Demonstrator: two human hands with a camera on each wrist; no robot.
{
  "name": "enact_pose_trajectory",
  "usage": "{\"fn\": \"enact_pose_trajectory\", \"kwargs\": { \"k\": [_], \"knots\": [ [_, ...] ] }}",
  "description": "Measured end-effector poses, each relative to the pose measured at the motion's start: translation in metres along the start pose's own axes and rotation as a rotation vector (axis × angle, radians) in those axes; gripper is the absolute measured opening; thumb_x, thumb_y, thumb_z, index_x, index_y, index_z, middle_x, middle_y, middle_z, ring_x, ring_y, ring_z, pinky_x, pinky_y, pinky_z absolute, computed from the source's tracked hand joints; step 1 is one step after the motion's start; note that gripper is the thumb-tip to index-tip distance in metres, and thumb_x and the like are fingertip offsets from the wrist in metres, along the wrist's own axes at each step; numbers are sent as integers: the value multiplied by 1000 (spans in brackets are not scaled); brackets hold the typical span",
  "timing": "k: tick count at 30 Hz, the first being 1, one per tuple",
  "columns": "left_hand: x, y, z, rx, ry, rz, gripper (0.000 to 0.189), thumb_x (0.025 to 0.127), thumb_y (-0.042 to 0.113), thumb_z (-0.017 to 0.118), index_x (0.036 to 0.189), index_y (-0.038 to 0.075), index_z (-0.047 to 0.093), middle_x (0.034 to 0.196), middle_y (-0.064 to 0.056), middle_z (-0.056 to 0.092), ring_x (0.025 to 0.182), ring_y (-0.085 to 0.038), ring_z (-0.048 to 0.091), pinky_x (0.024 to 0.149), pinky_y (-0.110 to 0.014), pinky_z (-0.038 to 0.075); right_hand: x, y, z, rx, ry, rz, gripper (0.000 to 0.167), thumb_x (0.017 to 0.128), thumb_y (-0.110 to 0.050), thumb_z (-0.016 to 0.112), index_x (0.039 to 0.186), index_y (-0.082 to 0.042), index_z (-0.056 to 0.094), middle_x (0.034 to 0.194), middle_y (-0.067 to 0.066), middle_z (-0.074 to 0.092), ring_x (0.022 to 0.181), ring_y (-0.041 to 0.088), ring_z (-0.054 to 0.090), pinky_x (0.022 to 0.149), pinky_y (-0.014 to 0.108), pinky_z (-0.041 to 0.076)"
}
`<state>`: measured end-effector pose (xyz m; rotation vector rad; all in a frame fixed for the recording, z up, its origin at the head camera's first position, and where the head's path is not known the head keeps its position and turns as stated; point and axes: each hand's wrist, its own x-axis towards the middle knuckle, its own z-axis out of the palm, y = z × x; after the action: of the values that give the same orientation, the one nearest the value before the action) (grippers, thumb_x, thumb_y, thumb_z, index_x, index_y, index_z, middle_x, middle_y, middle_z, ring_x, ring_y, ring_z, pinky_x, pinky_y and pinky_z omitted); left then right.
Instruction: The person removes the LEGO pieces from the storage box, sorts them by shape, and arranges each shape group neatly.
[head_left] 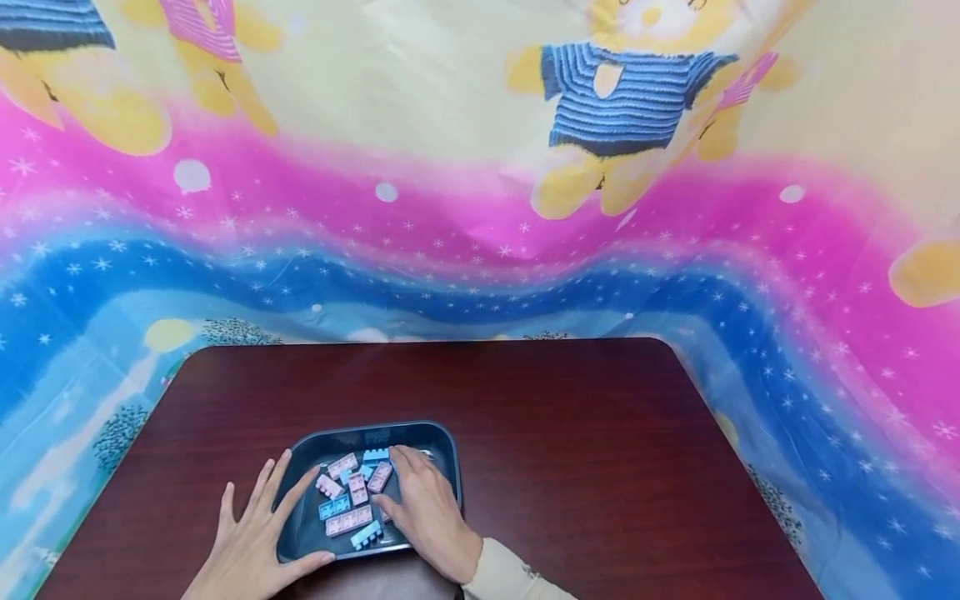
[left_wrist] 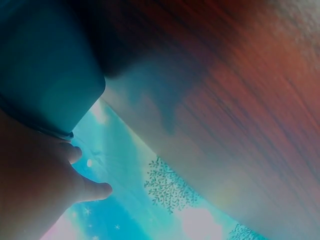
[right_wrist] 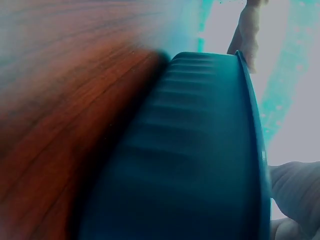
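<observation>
A printed cloth backdrop (head_left: 480, 225), with bears in striped tops above bands of pink and blue, hangs behind and beside the dark reddish-brown tabletop (head_left: 600, 458). A pale sleeve (head_left: 510, 571) leads to the right hand (head_left: 431, 512), which lies over the right part of the tray (head_left: 337, 442) and hides some of what is there; its thumb and fingers stand apart, though whether the fingertips touch a block is hard to tell. The left hand (head_left: 251, 542) is spread wide at the tray's left side, thumb by the near rim, gripping nothing. The tray sits on the tabletop, dark blue-green with rounded corners and a thin rim. Loose in it lie pale pink blocks (head_left: 348, 522) and light blue blocks (head_left: 334, 507), studded, some short and some longer, turned at various angles, several touching or overlapping near the middle
</observation>
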<state>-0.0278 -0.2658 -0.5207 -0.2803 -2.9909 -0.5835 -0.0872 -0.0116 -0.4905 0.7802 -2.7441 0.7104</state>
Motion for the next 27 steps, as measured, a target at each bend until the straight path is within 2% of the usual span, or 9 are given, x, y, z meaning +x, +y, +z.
{"fn": "enact_pose_trajectory", "kwargs": {
  "k": [8,13,15,20,27],
  "knots": [
    [0,-1,1,-9,-6,2,105,78,68,81,165,29,35,172,-22,19,150,-52,25,108,-89,6,11,-3,13,-17,-30,-31,47,87,-21,90,124,2,73,123,14,74,113,22,72,93,33,60],
    [0,-2,2,-14,-2,5,106,78,68,81,165,30,33,172,-22,18,150,-51,24,107,-90,6,13,-4,21,-86,-35,-42,38,84,-24,92,112,-3,77,104,6,75,97,15,71,79,26,59],
    [0,-3,2,-11,-4,4,107,78,68,81,166,30,32,173,-21,16,151,-50,23,107,-90,5,15,-5,23,-93,-45,-30,37,84,-24,92,111,-4,77,102,5,74,94,14,71,77,25,58],
    [0,-2,3,-1,-14,-2,109,78,70,80,166,29,31,174,-19,13,152,-50,22,108,-89,3,17,-3,28,-113,-64,-8,39,84,-24,92,115,-6,78,104,4,74,94,14,68,80,24,57],
    [1,-1,3,-18,-26,-16,109,80,71,78,167,29,28,175,-20,11,153,-51,19,109,-89,-3,20,-2,35,-231,-46,-27,36,83,-31,92,112,-13,79,102,-2,76,92,11,63,79,24,52]
  ]
}}
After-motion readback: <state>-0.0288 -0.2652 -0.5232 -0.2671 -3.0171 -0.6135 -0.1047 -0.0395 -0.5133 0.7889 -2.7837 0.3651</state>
